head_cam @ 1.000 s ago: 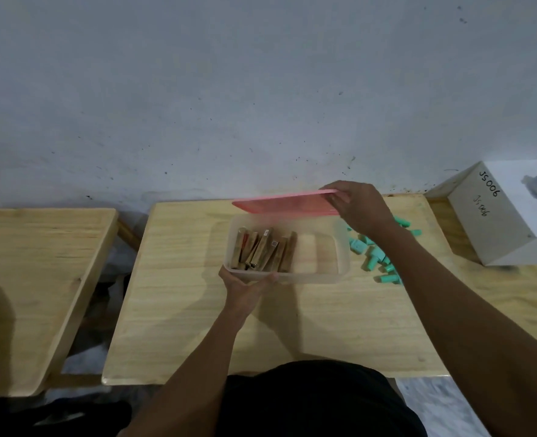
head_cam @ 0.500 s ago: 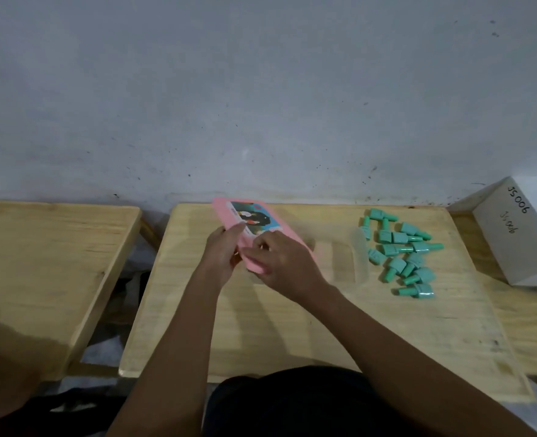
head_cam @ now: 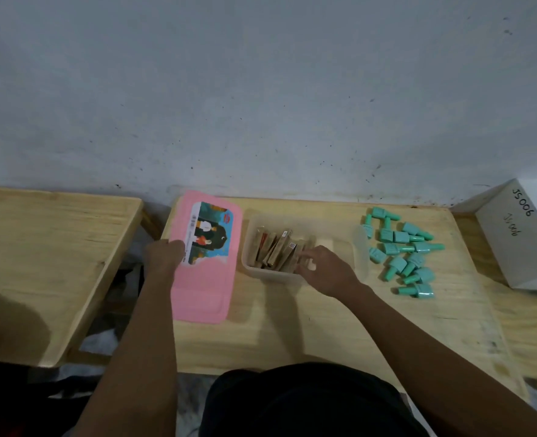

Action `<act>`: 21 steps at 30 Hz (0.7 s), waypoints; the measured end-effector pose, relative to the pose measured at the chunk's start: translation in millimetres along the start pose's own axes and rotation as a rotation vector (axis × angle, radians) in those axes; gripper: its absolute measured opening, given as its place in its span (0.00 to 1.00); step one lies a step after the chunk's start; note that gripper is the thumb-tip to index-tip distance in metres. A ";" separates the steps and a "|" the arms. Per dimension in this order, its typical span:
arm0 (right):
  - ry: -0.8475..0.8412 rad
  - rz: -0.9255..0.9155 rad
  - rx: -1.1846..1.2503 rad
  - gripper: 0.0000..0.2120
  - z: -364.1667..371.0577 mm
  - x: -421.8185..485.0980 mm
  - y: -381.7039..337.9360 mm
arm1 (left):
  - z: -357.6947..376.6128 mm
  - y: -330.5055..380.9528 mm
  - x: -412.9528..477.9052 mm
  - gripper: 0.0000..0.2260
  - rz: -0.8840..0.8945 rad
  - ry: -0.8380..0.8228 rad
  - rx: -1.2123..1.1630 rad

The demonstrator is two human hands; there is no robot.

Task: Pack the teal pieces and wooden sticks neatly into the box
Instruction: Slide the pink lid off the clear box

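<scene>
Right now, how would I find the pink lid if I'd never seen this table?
Look at the middle wooden table, with the clear plastic box of wooden sticks. The pink lid lies flat just left of that box, at the table's left edge, under the left hand. It is the only pink thing, and it has a colourful picture sticker on top.

Clear box (head_cam: pixel 360 247) open, mid-table. Wooden sticks (head_cam: pixel 273 252) lean inside, left half. Teal pieces (head_cam: pixel 403 252) loose just right of it.
</scene>
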State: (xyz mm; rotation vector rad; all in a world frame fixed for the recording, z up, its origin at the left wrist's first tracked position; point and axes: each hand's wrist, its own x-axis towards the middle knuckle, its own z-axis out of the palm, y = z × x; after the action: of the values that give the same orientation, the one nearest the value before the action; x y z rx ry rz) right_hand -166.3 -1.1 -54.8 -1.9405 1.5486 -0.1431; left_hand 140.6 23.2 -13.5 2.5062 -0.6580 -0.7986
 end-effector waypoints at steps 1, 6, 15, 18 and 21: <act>-0.007 0.036 0.046 0.19 -0.1 0.4 3.1 | 4.1 -4.1 -0.7 0.16 0.003 -0.011 -0.022; -0.052 0.111 0.148 0.14 -1.2 5.1 11.6 | 35.0 -18.2 -10.8 0.21 -0.003 -0.015 -0.038; -0.128 0.203 0.250 0.15 3.7 38.7 15.0 | 84.5 5.1 -39.9 0.15 0.386 -0.363 -0.117; -0.129 0.221 0.272 0.13 8.9 49.9 9.8 | 94.0 9.7 -41.9 0.13 0.417 -0.293 -0.084; -0.155 0.203 0.297 0.13 15.5 53.0 4.0 | 95.5 10.1 -36.9 0.13 0.406 -0.292 -0.073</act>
State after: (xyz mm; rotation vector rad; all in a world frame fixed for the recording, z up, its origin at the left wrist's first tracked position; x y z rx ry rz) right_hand -146.7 -43.2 -85.0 -1.5206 1.5154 -0.1251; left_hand 51.6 11.7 -63.8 2.1027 -1.1666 -1.0140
